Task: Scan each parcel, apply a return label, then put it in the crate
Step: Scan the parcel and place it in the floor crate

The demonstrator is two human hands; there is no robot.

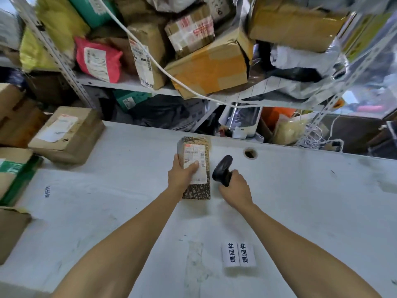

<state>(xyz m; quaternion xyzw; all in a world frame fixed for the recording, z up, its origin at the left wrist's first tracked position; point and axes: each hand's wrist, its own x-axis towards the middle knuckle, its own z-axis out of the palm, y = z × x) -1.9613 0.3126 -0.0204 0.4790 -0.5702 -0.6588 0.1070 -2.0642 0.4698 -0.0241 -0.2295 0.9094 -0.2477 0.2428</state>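
We worked at a scuffed white table (300, 211) set against shelving (129, 84) crammed with boxes and mailers. Landmark: round cable hole (249, 153) near the table's far edge. Parcel (196, 166), a small patterned box with a white shipping label facing up, lay on the table just left of that hole. Our left hand (182, 174) gripped the parcel's left side, thumb over the label. Our right hand (235, 188) held a black scanner (222, 168) just below the hole, head beside the parcel's right edge. Return labels (238, 253), two side by side, sat well nearer us than the hole. A taped carton (66, 134) sat far left of it.
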